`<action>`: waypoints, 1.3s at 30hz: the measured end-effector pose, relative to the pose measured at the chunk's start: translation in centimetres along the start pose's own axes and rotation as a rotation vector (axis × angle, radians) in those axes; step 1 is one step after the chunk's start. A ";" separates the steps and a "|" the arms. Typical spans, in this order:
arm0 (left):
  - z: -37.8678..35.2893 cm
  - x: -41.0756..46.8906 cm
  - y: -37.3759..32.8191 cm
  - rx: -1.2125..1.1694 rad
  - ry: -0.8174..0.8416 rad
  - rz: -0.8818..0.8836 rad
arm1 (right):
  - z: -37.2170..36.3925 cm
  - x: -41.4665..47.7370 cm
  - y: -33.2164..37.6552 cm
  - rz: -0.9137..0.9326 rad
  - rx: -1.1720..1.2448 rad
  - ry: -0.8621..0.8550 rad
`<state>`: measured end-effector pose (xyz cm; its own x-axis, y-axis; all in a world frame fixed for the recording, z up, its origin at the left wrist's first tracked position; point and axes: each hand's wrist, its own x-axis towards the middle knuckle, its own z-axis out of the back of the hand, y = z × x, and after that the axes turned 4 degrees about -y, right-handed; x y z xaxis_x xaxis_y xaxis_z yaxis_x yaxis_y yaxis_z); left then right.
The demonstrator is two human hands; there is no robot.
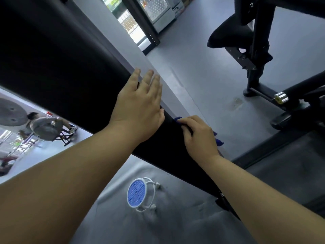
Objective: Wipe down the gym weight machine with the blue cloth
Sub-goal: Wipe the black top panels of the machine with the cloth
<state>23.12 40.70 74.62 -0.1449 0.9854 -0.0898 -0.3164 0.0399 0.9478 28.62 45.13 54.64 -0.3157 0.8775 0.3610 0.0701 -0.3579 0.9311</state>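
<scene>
- Here we are over the long black padded beam [70, 71] of the weight machine, which runs diagonally across the view with 2 hands on it.
- The left hand [139, 106] lies flat on the beam's upper face, fingers straight and reaching past the far edge. It holds nothing and looks to be bracing.
- The right hand [198, 136] sits just beside it, fingers curled round the blue cloth [178, 119]. The cloth is bunched under the palm at the beam's far edge, with only small tufts poking out either side.
- Step in hand, as I read it: wiping along that edge. To do it well, spread the cloth flat instead of balled and draw it in 1 long pass down the beam. Wrap it over the edge so the side face gets cleaned too, while the flat hand steadies the pad.
- Below, a blue-and-white round perforated disc [137, 193] lies on the grey floor mat [114, 226], well apart from the work.
</scene>
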 end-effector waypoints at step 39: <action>-12.5 1.3 -29.6 -0.222 -0.404 0.196 | -3.0 -10.3 -28.2 0.252 -0.002 -0.202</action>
<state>20.54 38.71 42.59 0.1391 0.9579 0.2511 -0.5175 -0.1459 0.8432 27.10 45.20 24.50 -0.0945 0.8064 0.5838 0.1199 -0.5729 0.8108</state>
